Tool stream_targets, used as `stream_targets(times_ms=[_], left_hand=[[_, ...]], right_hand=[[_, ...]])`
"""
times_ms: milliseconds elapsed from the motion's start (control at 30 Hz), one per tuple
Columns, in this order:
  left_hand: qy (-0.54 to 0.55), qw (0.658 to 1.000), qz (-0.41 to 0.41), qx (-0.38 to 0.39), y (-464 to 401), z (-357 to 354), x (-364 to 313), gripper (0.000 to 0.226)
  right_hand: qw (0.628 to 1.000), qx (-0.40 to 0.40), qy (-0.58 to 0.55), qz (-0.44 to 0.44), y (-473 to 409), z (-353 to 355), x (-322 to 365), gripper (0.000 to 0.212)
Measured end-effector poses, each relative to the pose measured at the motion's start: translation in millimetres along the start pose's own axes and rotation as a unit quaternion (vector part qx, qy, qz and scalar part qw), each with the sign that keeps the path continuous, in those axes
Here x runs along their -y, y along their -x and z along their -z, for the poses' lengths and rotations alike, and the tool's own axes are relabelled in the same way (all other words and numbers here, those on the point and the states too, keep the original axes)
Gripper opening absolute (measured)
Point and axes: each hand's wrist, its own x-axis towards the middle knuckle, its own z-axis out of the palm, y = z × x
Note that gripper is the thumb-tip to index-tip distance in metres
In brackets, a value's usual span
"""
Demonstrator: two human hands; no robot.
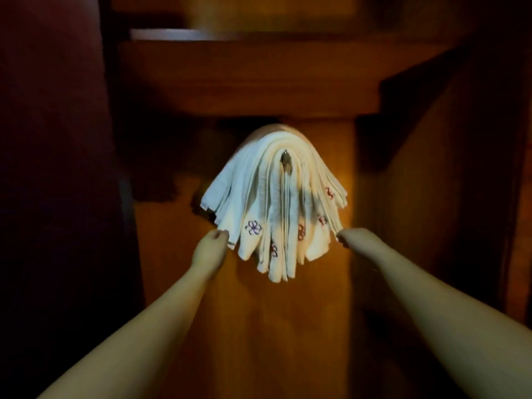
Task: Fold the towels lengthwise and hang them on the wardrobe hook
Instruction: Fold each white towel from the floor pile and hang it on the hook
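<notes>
Towels (pixel 276 197): thick folded stack draped over one small wardrobe hook (pixel 286 160). Left hand (pixel 209 249) and right hand (pixel 355 237) pinch the outer hanging ends. Risk: an uneven tug likely slides the stack off.

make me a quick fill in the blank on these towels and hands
1. The white towels hang over a metal ____.
2. The left hand pinches the stack's ____ edge.
3. The embroidered motifs on the towels are ____.
4. The panel behind the towels is made of ____.

Missing words: hook; left; flowers; wood
</notes>
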Motion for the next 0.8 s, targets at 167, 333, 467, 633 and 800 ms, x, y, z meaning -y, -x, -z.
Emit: stream_targets(times_ms=[167,333,467,633,800], left_hand=[[-0.071,0.992,-0.018,0.107,65.6,-11.7,-1.5,0.036],[-0.150,0.945,-0.041,0.288,140.5,-33.0,26.4,0.047],[-0.184,0.894,-0.081,0.400,202.7,-44.1,64.7,0.053],[-0.181,0.843,-0.082,0.499,290.5,-68.9,111.6,0.053],[-0.197,0.793,-0.057,0.574,370.4,-111.8,135.6,0.051]], right_hand=[[0.986,0.036,0.145,0.068,93.8,2.8,-10.3,0.034],[0.972,0.068,0.218,0.050,190.6,-5.6,-59.3,0.046],[0.964,0.091,0.248,0.002,264.2,-21.3,-121.6,0.056],[0.952,0.131,0.262,-0.089,357.2,-30.6,-205.8,0.073],[0.937,0.153,0.257,-0.178,438.8,-11.6,-287.5,0.081]])
